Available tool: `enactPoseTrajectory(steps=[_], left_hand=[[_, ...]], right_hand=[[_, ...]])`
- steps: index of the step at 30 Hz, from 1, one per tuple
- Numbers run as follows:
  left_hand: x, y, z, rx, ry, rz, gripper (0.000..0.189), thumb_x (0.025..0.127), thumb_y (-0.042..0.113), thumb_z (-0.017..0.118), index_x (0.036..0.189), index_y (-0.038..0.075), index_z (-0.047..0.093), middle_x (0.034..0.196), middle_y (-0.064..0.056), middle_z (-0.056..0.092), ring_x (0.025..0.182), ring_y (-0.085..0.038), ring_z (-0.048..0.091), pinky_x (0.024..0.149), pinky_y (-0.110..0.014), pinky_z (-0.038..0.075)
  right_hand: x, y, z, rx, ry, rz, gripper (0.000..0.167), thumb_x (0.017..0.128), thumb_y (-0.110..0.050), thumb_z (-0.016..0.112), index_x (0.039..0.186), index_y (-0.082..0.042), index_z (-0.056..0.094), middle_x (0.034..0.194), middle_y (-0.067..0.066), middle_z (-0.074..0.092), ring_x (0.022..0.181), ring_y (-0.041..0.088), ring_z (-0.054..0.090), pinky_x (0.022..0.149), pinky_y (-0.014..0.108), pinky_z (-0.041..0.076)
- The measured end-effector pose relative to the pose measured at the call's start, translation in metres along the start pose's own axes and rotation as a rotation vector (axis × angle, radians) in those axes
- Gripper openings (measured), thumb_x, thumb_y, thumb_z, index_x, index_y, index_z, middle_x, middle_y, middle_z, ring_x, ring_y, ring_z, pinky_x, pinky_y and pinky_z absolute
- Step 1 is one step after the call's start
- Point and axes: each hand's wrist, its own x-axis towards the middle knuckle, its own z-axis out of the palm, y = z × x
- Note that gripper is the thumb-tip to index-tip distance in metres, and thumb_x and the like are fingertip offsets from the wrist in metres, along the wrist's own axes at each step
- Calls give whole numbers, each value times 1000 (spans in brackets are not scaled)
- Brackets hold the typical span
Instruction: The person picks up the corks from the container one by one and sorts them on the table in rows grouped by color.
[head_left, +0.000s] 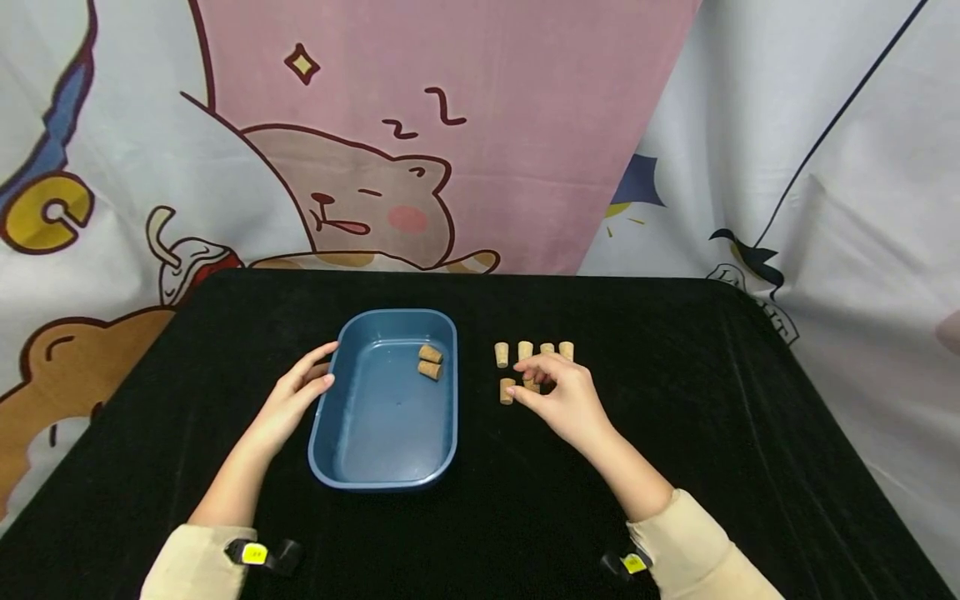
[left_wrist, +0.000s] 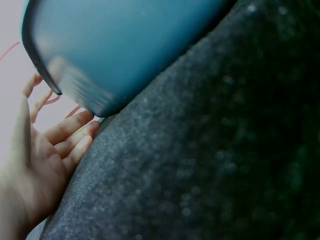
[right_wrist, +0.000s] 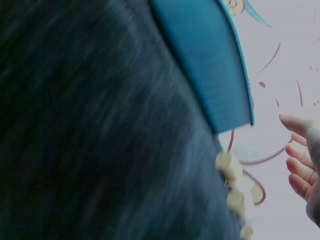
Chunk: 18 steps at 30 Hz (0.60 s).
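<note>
A blue rectangular tub (head_left: pixel 382 433) stands on the black cloth, with two corks (head_left: pixel 430 370) lying side by side near its right wall. My left hand (head_left: pixel 292 398) rests its fingertips and thumb against the tub's left rim, fingers loosely extended; the left wrist view shows the fingers (left_wrist: pixel 70 132) by the tub's outer corner. To the right of the tub, several corks (head_left: pixel 502 355) stand upright in two rows. My right hand (head_left: pixel 561 396) hovers over them, thumb and fingers apart, partly covering the nearer row. Its thumb tip overlaps a front cork (head_left: pixel 507 392) in the head view.
Black cloth (head_left: pixel 675 375) covers the table, whose far edge meets a printed curtain (head_left: pixel 525 125) with cartoon animals. Each sleeve cuff carries a small black device (head_left: pixel 258 552) with a yellow label.
</note>
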Motion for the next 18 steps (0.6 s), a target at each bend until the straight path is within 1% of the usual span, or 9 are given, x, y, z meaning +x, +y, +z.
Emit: enactPoseTrajectory(steps=[3,6,8,10,13,18], left_hand=[[0,1,-1,-1,-6,-1,55,102,33,46,151,15,28,139,-26,43,118,-41,48,92,-53,43],[0,1,0,-4,-10,-1,55,102,33,45,151,16,28,139,-26,43,119,-42,48,92,-53,42],[0,0,0,-4,-10,3,54,102,33,45,151,16,28,139,-26,43,119,-42,48,92,-53,42],[0,0,0,-1,-7,5,54,102,32,46,151,16,29,139,-26,43,119,-41,48,92,-53,42],[0,0,0,-1,-1,10,54,102,31,46,150,16,29,138,-26,44,118,-41,49,92,-52,42],[0,0,0,-3,1,1,54,102,32,46,150,16,29,138,-26,44,118,-41,49,92,-53,42]], right_hand=[[8,-12,5,53,-28,-3,26,75,-14,83,97,-9,70,86,0,64,81,21,59,70,41,52],[16,-21,11,85,-71,2,27,76,-15,82,101,-10,70,95,-1,65,87,24,59,74,42,52],[21,-25,15,87,-99,-7,29,77,-15,82,103,-12,70,100,-2,64,90,24,59,77,43,51],[25,-28,19,88,-122,-26,32,76,-14,82,106,-11,70,104,-1,65,92,24,59,77,43,52],[32,-32,25,88,-159,-38,34,77,-14,81,108,-11,70,106,-2,64,94,22,58,77,43,50],[43,-37,35,88,-225,-18,36,79,-16,80,113,-11,69,111,-1,62,101,22,56,82,42,50]])
